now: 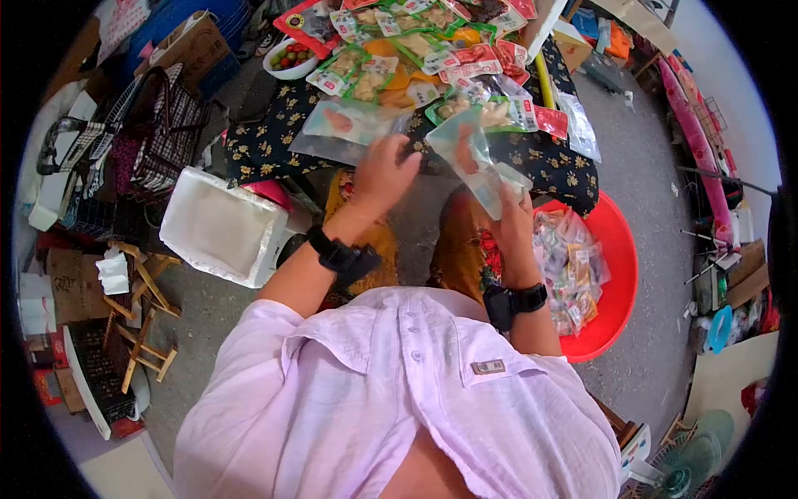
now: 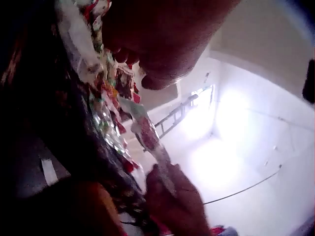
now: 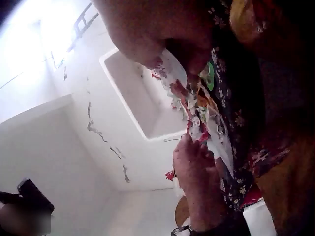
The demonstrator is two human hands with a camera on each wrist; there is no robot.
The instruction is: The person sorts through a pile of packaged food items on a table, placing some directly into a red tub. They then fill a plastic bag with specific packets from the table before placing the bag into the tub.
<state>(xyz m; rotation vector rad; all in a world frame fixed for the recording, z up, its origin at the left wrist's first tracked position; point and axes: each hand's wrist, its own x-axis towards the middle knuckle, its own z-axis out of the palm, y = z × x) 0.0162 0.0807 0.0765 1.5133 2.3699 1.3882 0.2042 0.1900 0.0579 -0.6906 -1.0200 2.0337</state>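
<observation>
My right hand pinches the lower end of a flat, translucent plastic pouch printed with a reddish picture. That pouch slants up over the table's near edge; the left wrist view shows it rising from the right hand's fingers. My left hand hovers at the near edge with bent, loose fingers and nothing in them. Just beyond it, similar flat pouches lie on the dark flowered tablecloth. In the right wrist view, the left hand appears below the right one.
Filled green, red and orange food packets crowd the table's far part. A white bowl of small red and green fruit stands at left. On the floor are a red basin of packets at right and a white foam box at left.
</observation>
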